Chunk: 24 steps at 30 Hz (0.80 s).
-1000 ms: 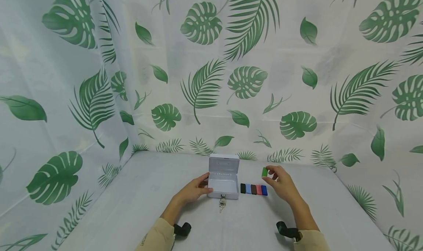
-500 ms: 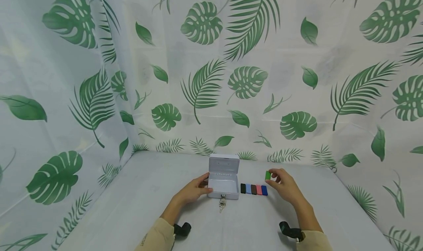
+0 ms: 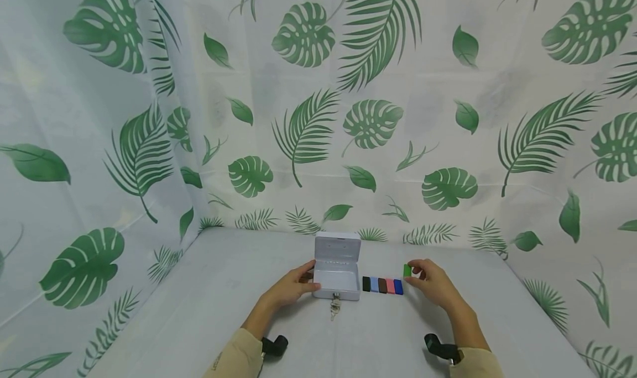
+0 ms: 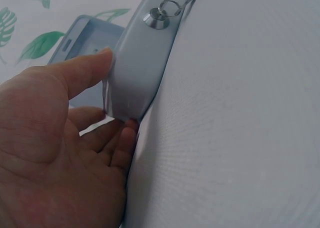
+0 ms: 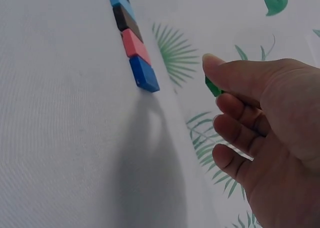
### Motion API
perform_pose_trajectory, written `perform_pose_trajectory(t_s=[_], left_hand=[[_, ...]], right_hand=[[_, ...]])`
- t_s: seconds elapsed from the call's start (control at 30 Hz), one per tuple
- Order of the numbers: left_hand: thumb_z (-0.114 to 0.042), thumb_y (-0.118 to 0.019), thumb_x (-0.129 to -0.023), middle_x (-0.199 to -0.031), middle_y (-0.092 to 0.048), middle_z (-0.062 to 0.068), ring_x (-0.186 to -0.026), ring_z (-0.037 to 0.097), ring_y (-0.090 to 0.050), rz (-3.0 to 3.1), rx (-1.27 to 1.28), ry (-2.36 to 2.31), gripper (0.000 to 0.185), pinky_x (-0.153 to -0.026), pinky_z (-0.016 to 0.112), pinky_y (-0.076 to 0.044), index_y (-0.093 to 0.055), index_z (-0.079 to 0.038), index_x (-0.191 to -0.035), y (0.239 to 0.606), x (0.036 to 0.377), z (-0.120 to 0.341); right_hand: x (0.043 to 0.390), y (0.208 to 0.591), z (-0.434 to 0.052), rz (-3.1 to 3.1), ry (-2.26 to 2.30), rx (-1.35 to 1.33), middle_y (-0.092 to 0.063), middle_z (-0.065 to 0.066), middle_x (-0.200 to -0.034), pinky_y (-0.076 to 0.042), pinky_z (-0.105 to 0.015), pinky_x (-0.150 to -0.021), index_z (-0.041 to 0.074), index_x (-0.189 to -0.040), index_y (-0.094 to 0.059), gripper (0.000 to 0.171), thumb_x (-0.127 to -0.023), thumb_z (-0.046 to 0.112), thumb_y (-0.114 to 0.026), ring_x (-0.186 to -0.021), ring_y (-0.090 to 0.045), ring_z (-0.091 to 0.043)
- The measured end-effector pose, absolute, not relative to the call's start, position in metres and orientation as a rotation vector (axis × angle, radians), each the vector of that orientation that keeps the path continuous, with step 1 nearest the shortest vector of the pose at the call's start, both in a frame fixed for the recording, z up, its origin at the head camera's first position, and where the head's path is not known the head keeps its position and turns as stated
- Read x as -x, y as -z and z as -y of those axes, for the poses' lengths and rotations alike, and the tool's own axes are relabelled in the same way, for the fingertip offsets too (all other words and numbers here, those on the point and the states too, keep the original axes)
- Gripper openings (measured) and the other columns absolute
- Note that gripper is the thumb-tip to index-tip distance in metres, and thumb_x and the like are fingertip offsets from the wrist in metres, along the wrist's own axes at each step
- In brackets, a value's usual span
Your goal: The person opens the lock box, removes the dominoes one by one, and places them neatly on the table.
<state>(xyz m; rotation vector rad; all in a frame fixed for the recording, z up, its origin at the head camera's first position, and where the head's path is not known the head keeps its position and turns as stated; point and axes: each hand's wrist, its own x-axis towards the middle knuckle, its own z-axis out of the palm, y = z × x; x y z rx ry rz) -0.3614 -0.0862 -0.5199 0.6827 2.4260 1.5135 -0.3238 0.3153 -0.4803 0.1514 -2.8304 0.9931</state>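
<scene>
while the right hand (image 3: 432, 285) hovers just above the counter (image 3: 209, 306), its grip is closed in a pinch of thumb and forefinger on a small green block (image 3: 407, 270), held just beyond the right end of a row of blocks (image 3: 382, 285). that row runs black, light blue, brown, pink and dark blue, the pieces edge to edge, with the dark blue block (image 5: 144, 74) nearest the hand and a small gap of bare cloth between it and the green one. the left hand (image 3: 291, 288) rests against the left side of a small white metal box (image 3: 337, 281), thumb on the front corner and fingers curled loosely round the wall; its lid (image 3: 337, 248) stands upright at the back, and a key (image 3: 335, 306) hangs from the lock on the front. the row sits just to the right of the box, not touching it. open counter lies wide to the left of the box, in front of both hands, and to the right of the right hand as far as the leaf-printed curtain (image 3: 448, 118) that closes off the back and both sides. the green block is a flat little rectangle, bright and plain, mostly hidden by the fingertips in the right wrist view.
</scene>
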Motion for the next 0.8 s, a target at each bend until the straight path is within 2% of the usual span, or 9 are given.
perform_pose_trajectory(t_s=[0.23, 0.53, 0.8], left_hand=[[-0.029, -0.071, -0.099, -0.152, -0.054, 0.020, -0.140, 0.037, -0.051, -2.423, -0.679, -1.521, 0.078, -0.116, 0.058, -0.039, -0.032, -0.008, -0.164, 0.5218, 0.3614, 0.0862], [-0.031, -0.072, -0.099, -0.157, -0.049, 0.019, -0.143, 0.038, -0.049, -2.379, -0.696, -1.557, 0.081, -0.117, 0.059, -0.038, -0.031, -0.006, -0.164, 0.5219, 0.3610, 0.0873], [-0.029, -0.071, -0.099, -0.157, -0.050, 0.018, -0.142, 0.038, -0.050, -2.388, -0.706, -1.553, 0.079, -0.117, 0.059, -0.038, -0.031, -0.006, -0.164, 0.5185, 0.3597, 0.0870]], right_hand=[[0.3237, 0.4856, -0.3200, 2.878, -1.008, -0.159, -0.063, -0.013, -0.108, -0.048, -0.033, -0.073, -0.003, -0.130, -0.064, 0.042, -0.094, 0.015, -0.077, -0.092, -0.054, -0.024], [0.3255, 0.4878, -0.3189, 2.951, -0.965, -0.111, -0.064, -0.012, -0.109, -0.053, -0.035, -0.080, 0.000, -0.130, -0.065, 0.041, -0.094, 0.015, -0.077, -0.097, -0.056, -0.026], [0.3260, 0.4906, -0.3145, 2.984, -0.935, -0.103, -0.064, -0.011, -0.109, -0.053, -0.039, -0.081, -0.001, -0.130, -0.065, 0.043, -0.092, 0.012, -0.078, -0.096, -0.056, -0.024]])
